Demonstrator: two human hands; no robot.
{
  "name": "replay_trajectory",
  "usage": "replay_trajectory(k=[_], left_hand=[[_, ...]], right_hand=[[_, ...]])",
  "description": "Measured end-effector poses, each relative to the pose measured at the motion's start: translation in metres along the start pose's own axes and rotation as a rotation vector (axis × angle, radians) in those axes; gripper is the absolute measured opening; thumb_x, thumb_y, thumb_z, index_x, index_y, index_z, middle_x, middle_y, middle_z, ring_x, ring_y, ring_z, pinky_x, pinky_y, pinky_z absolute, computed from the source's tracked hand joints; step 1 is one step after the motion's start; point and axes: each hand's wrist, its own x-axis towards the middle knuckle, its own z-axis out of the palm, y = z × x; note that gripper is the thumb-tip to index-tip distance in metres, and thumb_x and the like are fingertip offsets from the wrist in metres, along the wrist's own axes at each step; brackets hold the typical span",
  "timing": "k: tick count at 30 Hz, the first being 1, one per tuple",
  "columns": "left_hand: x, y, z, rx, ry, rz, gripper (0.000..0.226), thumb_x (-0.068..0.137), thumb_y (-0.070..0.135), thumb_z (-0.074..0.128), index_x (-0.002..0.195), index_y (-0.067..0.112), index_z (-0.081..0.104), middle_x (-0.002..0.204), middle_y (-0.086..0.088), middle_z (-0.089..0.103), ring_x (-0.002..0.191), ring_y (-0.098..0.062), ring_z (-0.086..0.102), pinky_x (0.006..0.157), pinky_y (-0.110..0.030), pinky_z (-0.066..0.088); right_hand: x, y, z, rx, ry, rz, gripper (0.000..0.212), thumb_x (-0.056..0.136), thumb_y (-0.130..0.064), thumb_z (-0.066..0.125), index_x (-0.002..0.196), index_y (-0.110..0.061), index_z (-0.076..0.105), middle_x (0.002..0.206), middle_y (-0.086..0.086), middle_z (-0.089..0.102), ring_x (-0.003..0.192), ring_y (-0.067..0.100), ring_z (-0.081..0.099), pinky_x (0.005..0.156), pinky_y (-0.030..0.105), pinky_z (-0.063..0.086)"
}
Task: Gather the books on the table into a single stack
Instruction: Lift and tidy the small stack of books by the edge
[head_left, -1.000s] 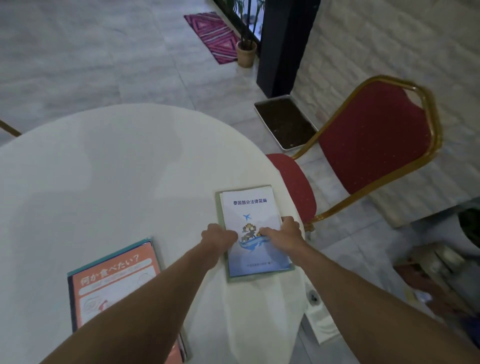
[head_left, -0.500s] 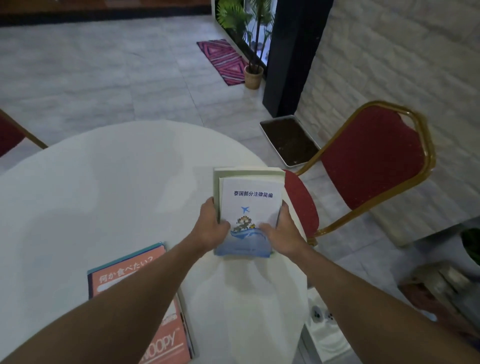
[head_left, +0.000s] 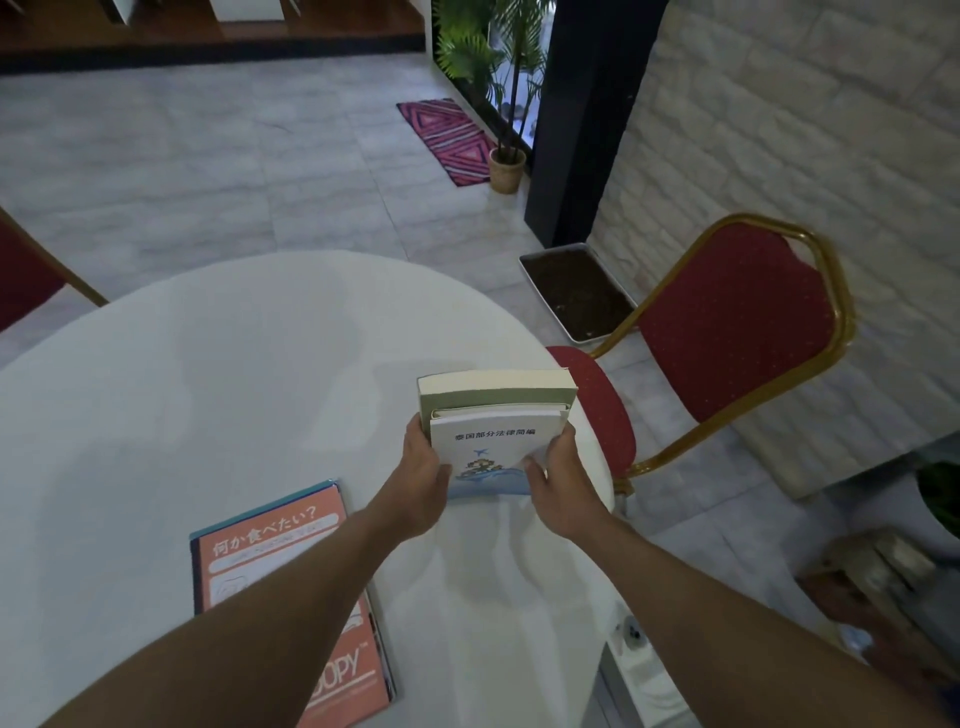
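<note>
A white book with a blue plane and whale drawing (head_left: 491, 447) lies on top of a thicker green book (head_left: 488, 397). Both are lifted above the right part of the round white table (head_left: 208, 389). My left hand (head_left: 423, 470) grips their left edge and my right hand (head_left: 558, 467) grips their right edge. An orange book with Japanese lettering (head_left: 280, 561) lies flat on the table near its front, partly hidden under my left forearm.
A red chair with a gold frame (head_left: 727, 322) stands at the table's right edge. Another red chair (head_left: 26, 275) shows at the far left. On the floor beyond are a tray of soil (head_left: 576, 293), a potted plant (head_left: 506, 166) and a pink rug (head_left: 449, 137).
The two stacked books lay flat on the table a second ago. Both hands closed on their sides and lifted them off the cloth, tilting the far edge up.
</note>
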Motion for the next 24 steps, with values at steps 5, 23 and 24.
replay_trajectory(k=[5, 23, 24], left_hand=[[-0.002, -0.002, 0.007, 0.002, 0.043, -0.007, 0.065, 0.090, -0.008, 0.044, 0.144, 0.017, 0.016, 0.129, 0.005, 0.033, 0.123, -0.014, 0.044, 0.085, -0.010, 0.050], [-0.001, -0.007, -0.006, 0.213, 0.017, 0.064, 0.064, 0.089, -0.012, 0.044, 0.145, 0.007, 0.020, 0.140, -0.006, 0.026, 0.129, -0.019, 0.035, 0.109, -0.036, 0.044], [-0.001, -0.006, -0.007, 0.204, 0.026, 0.059, 0.065, 0.088, -0.013, 0.044, 0.145, 0.008, 0.020, 0.140, -0.005, 0.026, 0.128, -0.017, 0.035, 0.108, -0.037, 0.045]], right_hand=[[-0.001, 0.003, -0.001, -0.081, -0.004, -0.026, 0.052, 0.097, -0.015, 0.055, 0.139, -0.022, 0.024, 0.134, 0.001, 0.050, 0.126, 0.018, 0.050, 0.108, 0.041, 0.048], [-0.006, 0.000, -0.003, -0.043, -0.030, -0.048, 0.050, 0.098, -0.005, 0.053, 0.140, -0.018, 0.028, 0.130, -0.006, 0.046, 0.123, 0.009, 0.045, 0.106, 0.025, 0.044], [-0.005, 0.001, -0.004, -0.044, -0.034, -0.055, 0.052, 0.098, -0.005, 0.053, 0.141, -0.019, 0.027, 0.132, -0.005, 0.046, 0.125, 0.010, 0.045, 0.107, 0.028, 0.044]])
